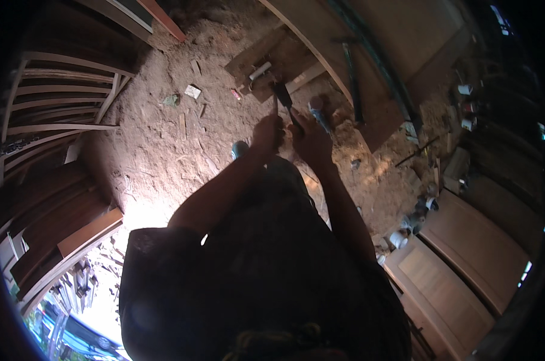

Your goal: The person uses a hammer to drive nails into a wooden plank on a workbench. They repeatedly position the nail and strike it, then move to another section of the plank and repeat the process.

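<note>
Both my hands are close together in front of me, above the dusty ground. My left hand is closed around a thin, straight rod-like tool that points away from me. My right hand grips the handle of a tool with a dark, blocky head, its exact kind too dark to make out. That head is right beside the tip of the rod. Beyond them, wooden boards lie on the ground with a pale cylinder on top.
A large wooden panel with a hammer on it is at the far right. Slatted wooden frames stand on the left. Panelled doors lie at the near right. Scraps and a small white box litter the ground.
</note>
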### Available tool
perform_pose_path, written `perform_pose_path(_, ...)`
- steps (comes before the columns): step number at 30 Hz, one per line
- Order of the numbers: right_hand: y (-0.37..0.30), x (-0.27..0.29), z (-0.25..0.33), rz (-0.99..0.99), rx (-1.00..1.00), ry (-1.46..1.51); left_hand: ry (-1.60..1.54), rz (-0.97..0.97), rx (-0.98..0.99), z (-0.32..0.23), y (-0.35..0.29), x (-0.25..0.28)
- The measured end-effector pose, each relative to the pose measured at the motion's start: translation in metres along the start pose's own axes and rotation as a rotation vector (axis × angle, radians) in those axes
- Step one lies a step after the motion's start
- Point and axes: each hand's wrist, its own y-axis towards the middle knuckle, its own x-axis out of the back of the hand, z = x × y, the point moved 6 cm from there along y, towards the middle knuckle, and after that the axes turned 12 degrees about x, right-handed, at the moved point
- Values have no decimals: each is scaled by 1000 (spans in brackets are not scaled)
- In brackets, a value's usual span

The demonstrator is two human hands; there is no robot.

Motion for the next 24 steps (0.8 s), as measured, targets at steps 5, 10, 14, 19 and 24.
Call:
perform_pose_path(5,-31,19,-6,-105,-77,287,-157,76,-36,9,-2,15)
perform_pose_path(10,-61,12,26,-15,-28,92,-250,143,114,20,10,12)
perform_pose_path(14,-48,-3,21,-27,-34,119,-275,168,98,26,20,6)
perform_pose_path(19,-44,10,33,-33,29,-38,-280,140,146,23,10,-3)
perform_pose_path(24,0,-6,19,-28,-15,-25,-182,105,2,4,-11,-18)
